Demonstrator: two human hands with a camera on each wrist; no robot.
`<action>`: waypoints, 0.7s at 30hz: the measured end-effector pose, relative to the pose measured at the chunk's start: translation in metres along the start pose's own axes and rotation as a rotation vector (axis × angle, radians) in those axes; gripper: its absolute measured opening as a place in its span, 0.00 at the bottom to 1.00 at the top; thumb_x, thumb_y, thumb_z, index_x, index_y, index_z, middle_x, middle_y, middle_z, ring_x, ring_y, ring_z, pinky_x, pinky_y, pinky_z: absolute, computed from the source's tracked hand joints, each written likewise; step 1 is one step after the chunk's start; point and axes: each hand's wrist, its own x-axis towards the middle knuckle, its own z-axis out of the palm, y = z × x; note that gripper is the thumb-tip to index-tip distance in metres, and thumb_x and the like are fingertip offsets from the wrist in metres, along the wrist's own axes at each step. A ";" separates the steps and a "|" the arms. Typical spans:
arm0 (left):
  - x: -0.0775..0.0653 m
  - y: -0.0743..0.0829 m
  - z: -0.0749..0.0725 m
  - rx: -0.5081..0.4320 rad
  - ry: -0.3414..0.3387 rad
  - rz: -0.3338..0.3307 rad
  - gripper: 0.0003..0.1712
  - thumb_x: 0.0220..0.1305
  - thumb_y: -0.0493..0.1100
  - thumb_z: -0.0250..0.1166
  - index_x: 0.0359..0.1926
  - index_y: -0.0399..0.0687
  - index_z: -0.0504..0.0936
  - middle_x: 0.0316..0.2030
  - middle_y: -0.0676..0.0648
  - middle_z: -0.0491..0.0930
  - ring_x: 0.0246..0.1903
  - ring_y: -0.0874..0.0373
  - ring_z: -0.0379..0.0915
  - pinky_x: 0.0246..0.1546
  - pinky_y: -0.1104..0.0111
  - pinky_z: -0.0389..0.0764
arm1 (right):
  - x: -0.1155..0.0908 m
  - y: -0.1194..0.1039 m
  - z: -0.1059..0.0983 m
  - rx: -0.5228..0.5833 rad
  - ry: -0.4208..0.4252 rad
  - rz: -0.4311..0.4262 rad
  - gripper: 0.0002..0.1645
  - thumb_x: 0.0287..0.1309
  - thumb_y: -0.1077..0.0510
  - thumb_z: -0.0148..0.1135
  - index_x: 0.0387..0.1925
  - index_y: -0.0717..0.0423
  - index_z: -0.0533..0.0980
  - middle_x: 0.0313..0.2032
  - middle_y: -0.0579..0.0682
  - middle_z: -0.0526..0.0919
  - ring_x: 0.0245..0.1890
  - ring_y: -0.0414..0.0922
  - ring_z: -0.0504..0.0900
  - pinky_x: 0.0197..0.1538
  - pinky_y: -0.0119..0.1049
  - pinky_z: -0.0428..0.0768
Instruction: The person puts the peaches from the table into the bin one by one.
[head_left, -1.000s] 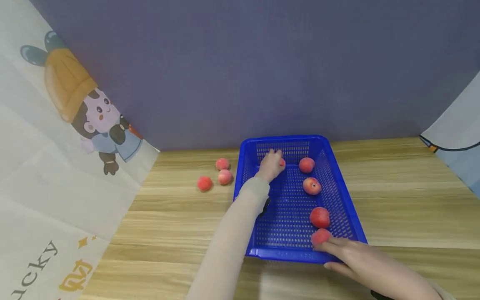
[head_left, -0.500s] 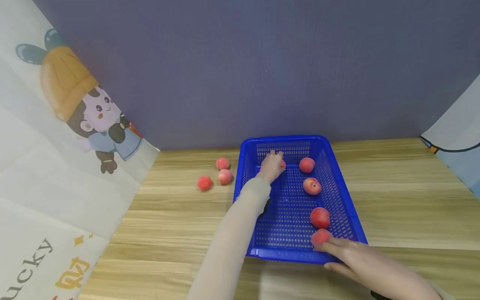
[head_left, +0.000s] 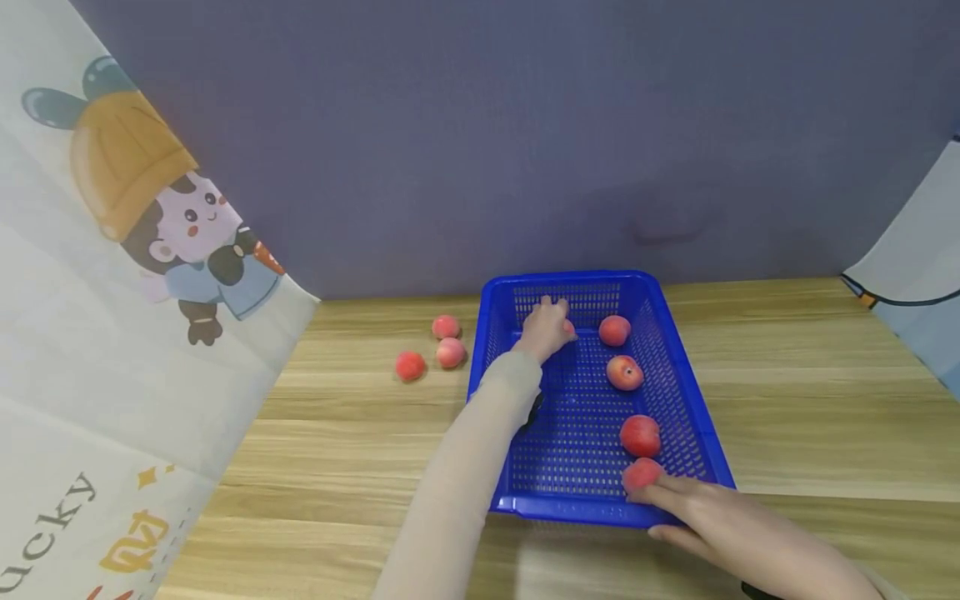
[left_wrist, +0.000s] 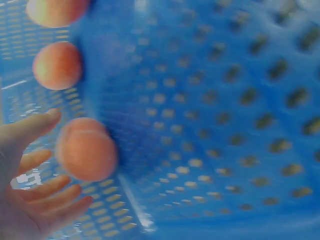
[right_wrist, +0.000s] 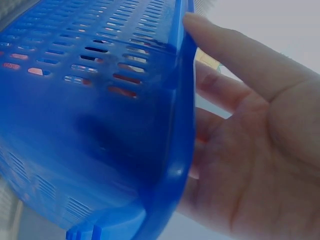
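My left hand [head_left: 543, 332] reaches into the far left part of a blue plastic basket [head_left: 681, 365]. In the left wrist view its fingers are spread beside a peach [left_wrist: 87, 155] lying along the basket wall, and two more peaches lie in line past it. Over the near right corner, my right hand [head_left: 708, 517] holds the basket rim, thumb outside and fingers reaching inside. Its fingertips overlap the nearest peach [head_left: 642, 474]. Along the right side lie a red peach [head_left: 640, 436], a yellowish peach [head_left: 624, 372] and a far peach [head_left: 614, 331].
Left of the basket, three peaches sit on the wooden table [head_left: 337, 467]: a red one [head_left: 410, 367], a paler one [head_left: 450, 352] and another behind [head_left: 446, 327]. A dark grey panel [head_left: 525, 150] rises behind. A printed white cloth [head_left: 90, 358] hangs at left.
The peach by my left hand shows slightly farther right and more of it is visible beside the fingers. My right hand and the basket have stayed in place.
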 end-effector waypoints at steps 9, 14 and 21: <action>0.006 0.023 -0.033 -0.023 -0.048 -0.033 0.24 0.51 0.50 0.64 0.48 0.46 0.75 0.48 0.42 0.72 0.46 0.49 0.70 0.44 0.61 0.73 | 0.000 0.015 -0.010 -0.019 0.017 -0.040 0.20 0.56 0.45 0.53 0.47 0.50 0.74 0.43 0.50 0.80 0.42 0.49 0.78 0.39 0.45 0.77; 0.009 0.032 -0.048 -0.036 -0.088 -0.011 0.21 0.52 0.49 0.63 0.45 0.45 0.76 0.44 0.45 0.74 0.45 0.52 0.71 0.44 0.63 0.73 | 0.000 0.023 -0.015 -0.078 0.100 -0.098 0.18 0.54 0.47 0.55 0.45 0.49 0.74 0.40 0.48 0.80 0.40 0.45 0.79 0.37 0.42 0.78; 0.011 0.046 -0.077 -0.013 -0.087 0.048 0.13 0.52 0.50 0.64 0.33 0.47 0.76 0.32 0.51 0.76 0.35 0.57 0.72 0.35 0.66 0.73 | 0.002 0.031 -0.026 -0.053 0.051 -0.073 0.19 0.55 0.46 0.54 0.46 0.48 0.74 0.41 0.48 0.80 0.40 0.46 0.79 0.37 0.42 0.77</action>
